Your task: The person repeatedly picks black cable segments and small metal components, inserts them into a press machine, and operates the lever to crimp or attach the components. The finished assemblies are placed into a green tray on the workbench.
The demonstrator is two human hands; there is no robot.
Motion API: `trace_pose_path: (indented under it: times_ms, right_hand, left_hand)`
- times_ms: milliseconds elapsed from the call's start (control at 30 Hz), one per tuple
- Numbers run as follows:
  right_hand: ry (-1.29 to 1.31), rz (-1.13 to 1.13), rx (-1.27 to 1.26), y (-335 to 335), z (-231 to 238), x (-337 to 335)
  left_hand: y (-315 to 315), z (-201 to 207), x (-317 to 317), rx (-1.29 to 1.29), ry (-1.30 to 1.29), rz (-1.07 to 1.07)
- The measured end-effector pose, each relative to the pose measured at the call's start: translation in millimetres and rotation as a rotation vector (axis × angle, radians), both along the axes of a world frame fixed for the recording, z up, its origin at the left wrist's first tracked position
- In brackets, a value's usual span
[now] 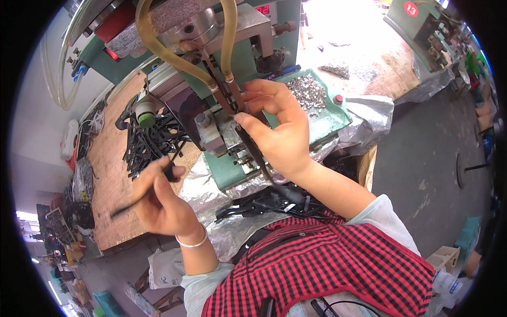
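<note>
My left hand [162,205], blurred by motion, is closed around a thin black strip [132,205] over the left part of the wooden table. One end sticks out below the fingers and a dark piece shows above them. My right hand [282,129] is at the green bench machine [227,171], its fingers bent and its thumb tip against the narrow upright tool [228,100]. What its fingertips hold is hidden. Another black strip [254,153] slopes from under this tool, beside my right thumb, toward the machine's front edge.
A pile of black strips [153,140] lies left of the machine, and more strips [269,203] lie over my lap on silvery sheeting [208,182]. Small metal pieces [306,92] fill a green tray [332,119] at right. Two yellowish hoses [229,42] hang above my right hand.
</note>
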State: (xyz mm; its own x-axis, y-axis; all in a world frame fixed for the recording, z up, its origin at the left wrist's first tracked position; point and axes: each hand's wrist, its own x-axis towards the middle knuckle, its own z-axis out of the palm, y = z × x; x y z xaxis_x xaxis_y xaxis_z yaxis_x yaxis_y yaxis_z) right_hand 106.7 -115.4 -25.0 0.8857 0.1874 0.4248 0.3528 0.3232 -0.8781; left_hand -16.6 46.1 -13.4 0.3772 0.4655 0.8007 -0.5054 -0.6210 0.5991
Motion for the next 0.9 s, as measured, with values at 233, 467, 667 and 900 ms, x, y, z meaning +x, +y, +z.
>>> trace_pose_path:
  times_ms: [233, 467, 667, 900]
  right_hand:
    - [0.027, 0.252, -0.142, -38.4, 29.1, -17.5]
    - [-0.021, -0.485, -0.277, -109.8, -81.8, 88.0]
    - [-0.220, -0.511, -0.868, -122.6, -80.4, 57.1]
    - [-0.460, -0.572, -1.058, -109.6, -92.9, 59.3]
  left_hand:
    - [-39.3, -11.8, 14.3, 0.717, 0.129, -0.079]
    - [-44.2, -27.2, 48.4, 0.797, -0.010, -0.113]
    - [-41.0, -32.9, 54.1, 0.777, -0.064, -0.085]
    - [-52.5, -31.8, 23.4, 0.562, 0.161, -0.126]
